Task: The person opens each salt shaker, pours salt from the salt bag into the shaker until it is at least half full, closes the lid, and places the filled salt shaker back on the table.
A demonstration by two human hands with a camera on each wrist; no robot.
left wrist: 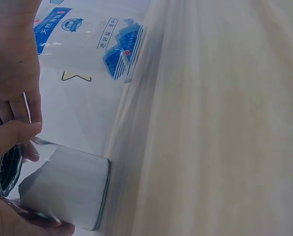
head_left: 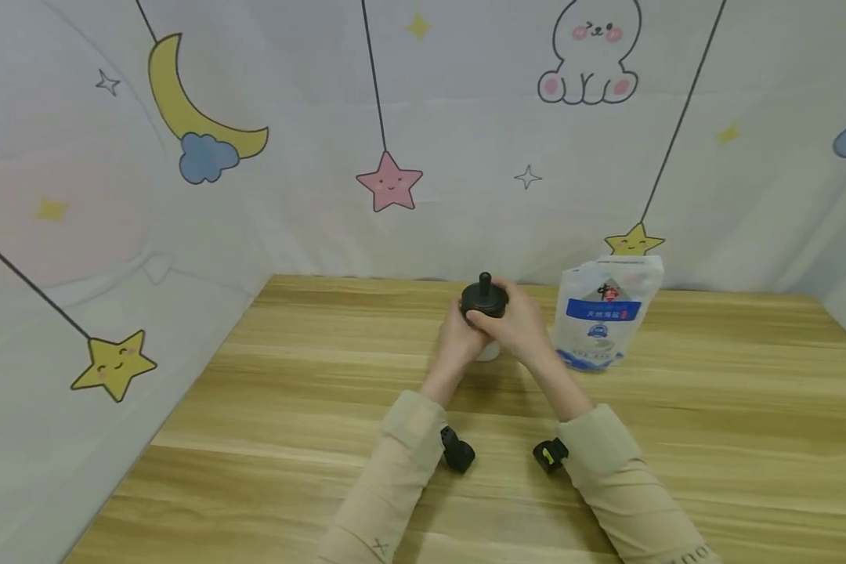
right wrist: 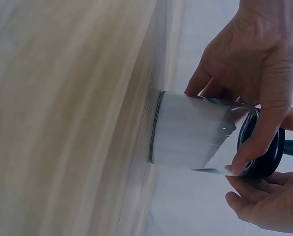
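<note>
A clear glass jar (right wrist: 185,130) partly filled with a white powder stands upright at the table's middle, toward the back. Its black lid (head_left: 484,301) carries a short upright knob. My left hand (head_left: 458,345) grips the jar just under the lid, its thumb and fingers on opposite sides of the glass. From the right, my right hand (head_left: 525,321) holds the lid by its rim, thumb on the near side. The hands cover much of the jar in the head view. Close to the right hand stands a white and blue salt bag (head_left: 599,345).
The wood-grain table (head_left: 289,454) runs back to a pale cloth backdrop (head_left: 465,117) printed with stars, a moon and an animal. Black wrist cameras, one at the left cuff (head_left: 412,419) and one at the right cuff (head_left: 599,439), hang over the table.
</note>
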